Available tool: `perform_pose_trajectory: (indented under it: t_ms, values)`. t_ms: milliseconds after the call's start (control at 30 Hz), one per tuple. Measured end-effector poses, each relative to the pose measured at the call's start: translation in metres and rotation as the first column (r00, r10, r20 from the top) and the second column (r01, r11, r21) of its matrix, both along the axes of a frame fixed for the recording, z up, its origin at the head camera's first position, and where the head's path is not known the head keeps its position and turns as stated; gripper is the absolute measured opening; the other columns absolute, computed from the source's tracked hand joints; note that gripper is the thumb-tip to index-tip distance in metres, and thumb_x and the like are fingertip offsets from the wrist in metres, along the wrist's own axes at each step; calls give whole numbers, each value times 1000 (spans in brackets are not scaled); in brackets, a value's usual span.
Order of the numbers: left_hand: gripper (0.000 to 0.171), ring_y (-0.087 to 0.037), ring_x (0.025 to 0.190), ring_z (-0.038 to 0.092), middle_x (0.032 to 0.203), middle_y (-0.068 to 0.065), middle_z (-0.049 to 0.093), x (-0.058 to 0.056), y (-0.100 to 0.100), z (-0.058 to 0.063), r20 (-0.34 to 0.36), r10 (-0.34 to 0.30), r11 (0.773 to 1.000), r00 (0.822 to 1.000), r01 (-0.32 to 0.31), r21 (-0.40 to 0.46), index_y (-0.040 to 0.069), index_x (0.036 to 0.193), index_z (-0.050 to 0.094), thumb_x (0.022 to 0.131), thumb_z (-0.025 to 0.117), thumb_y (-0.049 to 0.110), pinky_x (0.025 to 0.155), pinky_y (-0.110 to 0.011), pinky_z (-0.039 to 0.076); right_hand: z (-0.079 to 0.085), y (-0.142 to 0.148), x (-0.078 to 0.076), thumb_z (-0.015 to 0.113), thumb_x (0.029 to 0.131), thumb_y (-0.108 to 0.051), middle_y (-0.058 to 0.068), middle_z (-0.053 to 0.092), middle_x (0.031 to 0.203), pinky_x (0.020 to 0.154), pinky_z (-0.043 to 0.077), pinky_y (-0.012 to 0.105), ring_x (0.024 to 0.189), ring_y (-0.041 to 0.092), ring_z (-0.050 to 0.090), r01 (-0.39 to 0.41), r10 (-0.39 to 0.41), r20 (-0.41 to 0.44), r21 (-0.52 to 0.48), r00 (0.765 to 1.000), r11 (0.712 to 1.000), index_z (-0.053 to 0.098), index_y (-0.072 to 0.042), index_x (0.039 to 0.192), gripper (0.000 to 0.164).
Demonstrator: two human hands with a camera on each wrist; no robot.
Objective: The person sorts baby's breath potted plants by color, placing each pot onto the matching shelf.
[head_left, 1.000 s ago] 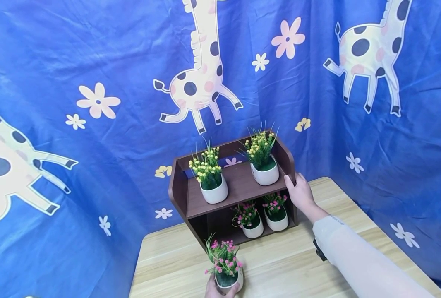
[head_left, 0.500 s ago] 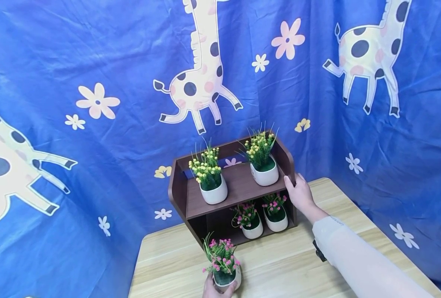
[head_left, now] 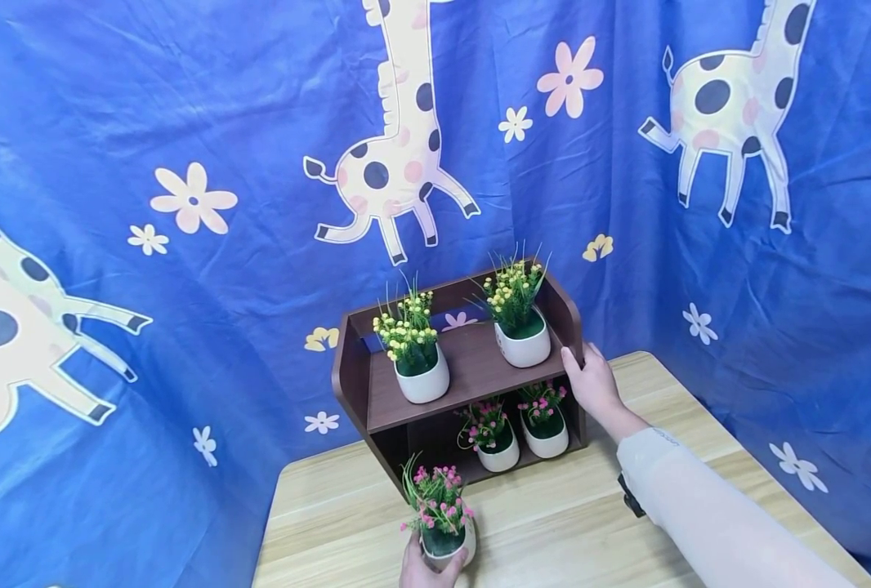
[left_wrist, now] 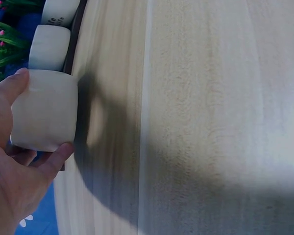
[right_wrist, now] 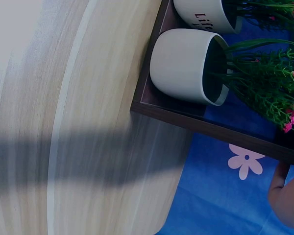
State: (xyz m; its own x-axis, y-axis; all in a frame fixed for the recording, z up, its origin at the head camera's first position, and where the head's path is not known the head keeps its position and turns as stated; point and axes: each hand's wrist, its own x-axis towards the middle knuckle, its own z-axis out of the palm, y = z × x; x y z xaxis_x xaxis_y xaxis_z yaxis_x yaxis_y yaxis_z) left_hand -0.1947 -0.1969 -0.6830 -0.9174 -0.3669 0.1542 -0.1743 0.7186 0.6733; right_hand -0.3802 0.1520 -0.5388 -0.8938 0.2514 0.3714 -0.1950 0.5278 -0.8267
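My left hand [head_left: 430,567] grips a white potted plant with pink flowers [head_left: 441,514] in front of the shelf's lower left part. In the left wrist view, thumb and fingers curl round its white pot [left_wrist: 45,110], above the wooden table. My right hand [head_left: 594,380] holds the right side panel of the dark brown two-tier shelf [head_left: 472,359], thumb at the front edge. Two pots with yellow flowers, one left [head_left: 422,384] and one right [head_left: 524,343], stand on the upper tier. On the lower tier, two pink-flowered pots [head_left: 500,456] sit side by side at the right.
The light wooden table [head_left: 553,523] carries the shelf near its back edge. Blue curtains [head_left: 259,163] printed with giraffes and flowers hang behind and on both sides. In the right wrist view, the shelf's corner [right_wrist: 134,105] lies close to the table's rounded corner.
My left hand has shifted slightly left and up toward the shelf with the pink potted plant. The right hand stays on the shelf's side panel.
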Motion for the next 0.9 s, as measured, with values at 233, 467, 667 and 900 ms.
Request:
perform_pose_trajectory:
  t_ms: [233,467,667,900]
  values:
    - [99,-46,116,62,130,-31,60,-2,3,0,-29,15,1000,999,-15,2,-12,134,50,61,93,40,98,-57,51,0,0,1,53,102,-43,14,60,105,91,47,54,101,37,58,3,-3,-1,4,1000,1000,61,-11,100,33]
    - [99,-45,115,63,128,-30,62,-5,3,-3,-56,24,1000,998,-24,12,-11,134,51,60,93,39,98,-56,52,-1,0,-1,53,102,-40,14,60,102,88,47,53,97,36,57,13,-13,-10,4,1000,1000,61,-10,99,32]
    - [97,-44,114,63,126,-29,62,-6,5,-3,-80,23,1000,997,-22,10,-12,132,52,60,93,37,97,-56,52,-3,0,-1,52,102,-40,15,60,103,89,47,55,99,37,58,20,-19,-25,17,999,1000,61,-9,101,32]
    - [96,-44,115,63,126,-29,62,-10,6,-1,-99,-1,1000,995,3,24,-13,132,51,60,94,34,98,-56,51,-2,0,-2,53,102,-41,14,60,102,91,48,53,99,37,58,14,-14,-12,11,1000,1000,60,-11,100,31]
